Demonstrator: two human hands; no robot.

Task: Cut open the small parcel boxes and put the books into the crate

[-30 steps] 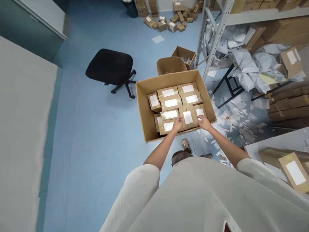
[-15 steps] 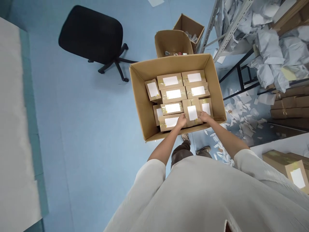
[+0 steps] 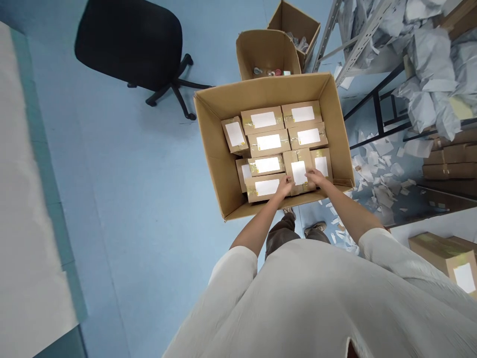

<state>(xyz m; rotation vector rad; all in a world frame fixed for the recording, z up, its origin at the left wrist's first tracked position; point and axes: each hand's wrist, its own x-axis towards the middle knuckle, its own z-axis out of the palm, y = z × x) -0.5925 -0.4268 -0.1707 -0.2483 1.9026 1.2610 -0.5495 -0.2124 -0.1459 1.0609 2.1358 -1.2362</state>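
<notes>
A large open carton (image 3: 215,164) stands in front of me, with several small taped boxes with white labels inside. My left hand (image 3: 285,186) is at the left edge of an upright labelled box (image 3: 298,171) near the carton's front wall, its fingers bent. My right hand (image 3: 315,178) touches the same box at its right side, fingers curled. The box sits between both hands. A wide labelled box (image 3: 265,188) lies left of my left hand, and a smaller labelled box (image 3: 322,165) is just beyond my right hand.
Behind the carton stand two open boxes (image 3: 268,49). A black chair (image 3: 130,42) is at the upper left. At the right are a metal rack (image 3: 363,42), grey plastic parcels (image 3: 434,64), a black frame, paper scraps (image 3: 380,184) on the floor and stacked cartons.
The view has shifted slightly, so the carton looks a little larger. My right hand's fingers have moved a little further over the upright box's front.
</notes>
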